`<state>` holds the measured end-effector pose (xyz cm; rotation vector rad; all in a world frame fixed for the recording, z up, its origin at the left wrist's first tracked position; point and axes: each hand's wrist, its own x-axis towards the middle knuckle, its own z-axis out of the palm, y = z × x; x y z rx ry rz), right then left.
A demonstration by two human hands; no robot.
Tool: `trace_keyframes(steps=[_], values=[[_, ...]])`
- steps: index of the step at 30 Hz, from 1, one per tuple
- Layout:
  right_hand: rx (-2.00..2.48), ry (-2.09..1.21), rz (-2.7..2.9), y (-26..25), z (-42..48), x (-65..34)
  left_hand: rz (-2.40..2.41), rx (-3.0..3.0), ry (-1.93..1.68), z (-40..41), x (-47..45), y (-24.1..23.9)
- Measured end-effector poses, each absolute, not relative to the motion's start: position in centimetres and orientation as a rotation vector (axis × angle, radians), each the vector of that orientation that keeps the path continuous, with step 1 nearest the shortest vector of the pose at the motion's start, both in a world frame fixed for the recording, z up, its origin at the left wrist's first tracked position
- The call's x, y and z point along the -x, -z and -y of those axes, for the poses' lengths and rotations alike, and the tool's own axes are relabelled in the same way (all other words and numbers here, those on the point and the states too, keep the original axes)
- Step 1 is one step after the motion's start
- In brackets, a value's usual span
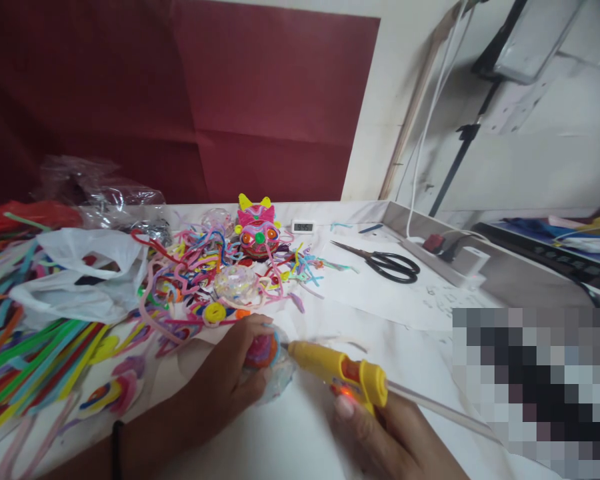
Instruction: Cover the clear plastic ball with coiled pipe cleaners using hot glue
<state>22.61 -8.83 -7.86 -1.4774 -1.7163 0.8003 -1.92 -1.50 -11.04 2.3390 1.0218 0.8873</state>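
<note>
My left hand [225, 383] is closed around a small clear ball [270, 363] wrapped with pink and orange pipe-cleaner coils, held just above the white table [430, 313]. My right hand [380, 433] grips a yellow glue gun [340, 373], whose nozzle touches the ball's right side. A clear glue stick trails back from the gun to the right. An orange light glows near my thumb.
Loose pipe-cleaner scraps [200, 267] lie in a pile behind my hands, with a pink cat-faced ball [258, 230] and a clear ball [235, 281]. Bundled pipe cleaners [25, 347] and a white plastic bag [85, 273] lie left. Black scissors [387, 263], a small digital display [303, 227] and a power strip [450, 257] sit right.
</note>
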Motion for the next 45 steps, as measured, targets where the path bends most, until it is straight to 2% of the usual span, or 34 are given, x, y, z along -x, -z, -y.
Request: trace_keyframes(steps=[6,14,19,32,39,45], values=[[1.484,-1.006,1.656,7.7,8.0,-22.3,-1.028,-2.331,-0.904,1.5,1.6,10.7],[1.418,-0.957,1.654,7.3,8.3,-22.3,-1.095,-2.278,-0.888,1.6,1.6,10.8],[1.368,-0.726,1.769,7.0,8.6,-23.7,-1.127,-2.253,-0.891,1.7,1.8,11.1],[1.642,0.02,2.069,10.8,6.1,-31.6,-1.14,-2.346,-0.938,1.7,1.8,11.7],[1.674,0.149,2.207,12.6,5.8,-33.5,-1.088,-2.354,-0.931,1.7,1.8,11.4],[1.426,0.455,2.308,9.6,6.6,-30.6,-0.996,-2.434,-0.938,1.4,1.9,11.3]])
